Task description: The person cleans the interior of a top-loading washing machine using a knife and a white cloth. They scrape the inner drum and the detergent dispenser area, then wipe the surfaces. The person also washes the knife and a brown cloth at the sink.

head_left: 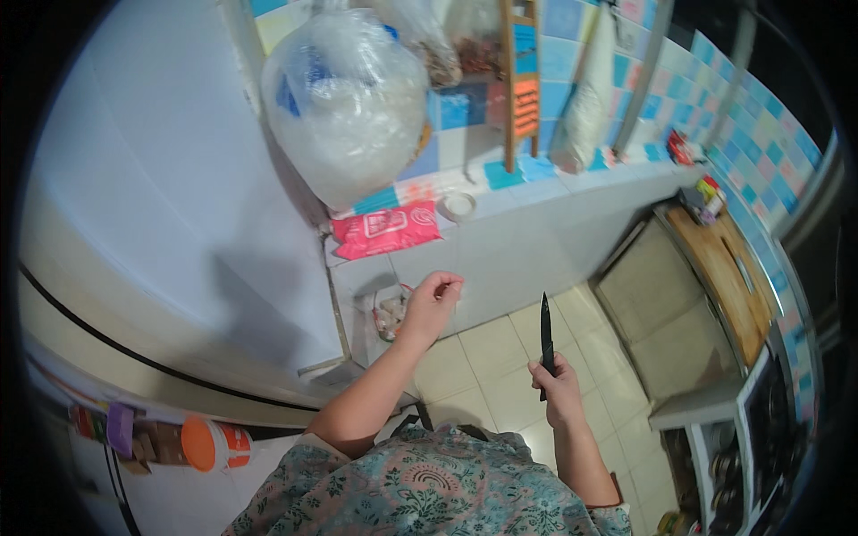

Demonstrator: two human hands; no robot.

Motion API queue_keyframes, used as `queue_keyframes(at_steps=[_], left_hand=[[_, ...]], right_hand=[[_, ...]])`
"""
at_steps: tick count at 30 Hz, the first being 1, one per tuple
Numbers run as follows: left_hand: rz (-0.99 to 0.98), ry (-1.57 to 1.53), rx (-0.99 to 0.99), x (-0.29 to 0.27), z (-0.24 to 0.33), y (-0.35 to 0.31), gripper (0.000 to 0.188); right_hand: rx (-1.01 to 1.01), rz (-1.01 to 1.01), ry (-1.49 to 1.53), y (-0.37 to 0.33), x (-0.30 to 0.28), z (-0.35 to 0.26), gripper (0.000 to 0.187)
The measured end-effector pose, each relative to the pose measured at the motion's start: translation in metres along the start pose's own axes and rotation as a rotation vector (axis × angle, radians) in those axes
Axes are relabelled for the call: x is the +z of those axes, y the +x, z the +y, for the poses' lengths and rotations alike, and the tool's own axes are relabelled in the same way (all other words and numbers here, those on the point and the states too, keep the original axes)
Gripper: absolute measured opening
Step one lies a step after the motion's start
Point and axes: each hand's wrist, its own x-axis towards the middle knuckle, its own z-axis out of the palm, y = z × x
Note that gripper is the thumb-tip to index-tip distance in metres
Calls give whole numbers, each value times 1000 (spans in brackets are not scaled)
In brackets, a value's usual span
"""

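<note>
My right hand [560, 390] is wrapped round the handle of a black knife [546, 326], its blade pointing away from me. Farther left, my left hand [433, 306] is raised in front of the tiled ledge with its fingers curled in toward the thumb. Whether anything small sits between those fingertips is hard to see. Partly behind the left wrist is a small clear bag or container of pale pieces [391, 314]. Beyond that hand, a pink soft packet [390, 230] lies on the ledge beside a roll of tape [458, 206].
A large stuffed plastic bag [349, 107] hangs over the ledge [527, 223]. A narrow wooden rack [522, 89] leans on the tiles. At right stands a cabinet with a wooden top [715, 259], near a shelf unit [715, 429]. An orange-and-white bucket [214, 444] is at lower left.
</note>
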Motion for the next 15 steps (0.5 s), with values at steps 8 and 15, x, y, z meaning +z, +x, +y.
queue_keyframes(at_steps=[8,15], left_hand=[[498,647,103,-57,24,77,23],[605,924,-128,-65,16,125,29]], right_hand=[[-131,-319,-406,136,45,-41,29],[-929,-530,-682,214,63,-79,28]])
